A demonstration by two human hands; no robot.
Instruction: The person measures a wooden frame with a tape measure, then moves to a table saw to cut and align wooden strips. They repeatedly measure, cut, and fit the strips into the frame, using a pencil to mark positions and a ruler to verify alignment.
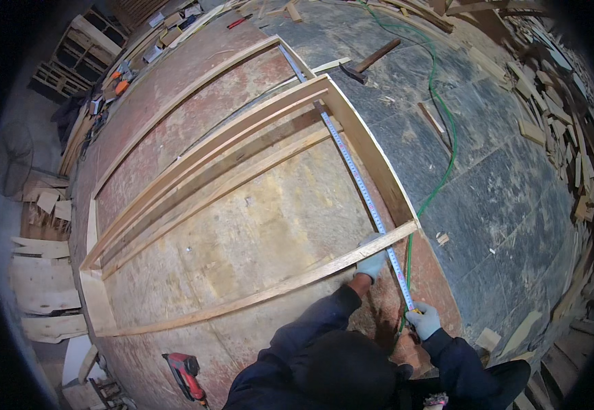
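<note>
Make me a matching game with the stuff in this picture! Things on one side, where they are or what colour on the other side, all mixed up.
Things:
1. tape measure
2. hose
3. nail gun
4. hammer

Places or colours:
A. green, snaking over the grey floor
B. red and black, lying on the board near the bottom edge of the picture
C. stretched along the wooden frame, its near end at the right hand
D. lying on the grey floor beyond the frame's far corner

Pairs: 1-C, 2-A, 3-B, 4-D
</note>
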